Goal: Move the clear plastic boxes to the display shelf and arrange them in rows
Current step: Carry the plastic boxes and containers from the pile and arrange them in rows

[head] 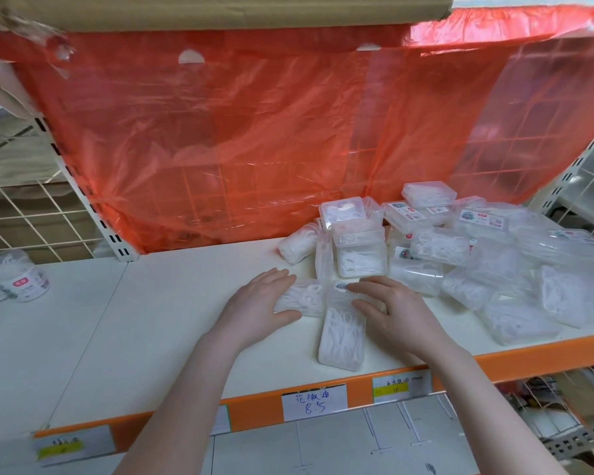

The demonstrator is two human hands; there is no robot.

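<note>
Overhead, a red plastic sheet (pixel 254 138) hung behind the white display shelf (pixel 151 320). A jumbled pile of clear boxes (pixel 460 255) occupied its right half. One long box (pixel 342 332) lay near the front edge, long axis running front to back. The right hand (pixel 393 308) rested flat-fingered on its far end; the left hand (pixel 259 301) touched a smaller box (pixel 304 298) beside it, fingers relaxed.

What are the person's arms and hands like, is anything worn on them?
Both arms are bare as far as the picture shows: no sleeves, gloves, watch, rings or bracelets. The left hand and right hand have short, plain nails, with no markings visible on either forearm.
</note>
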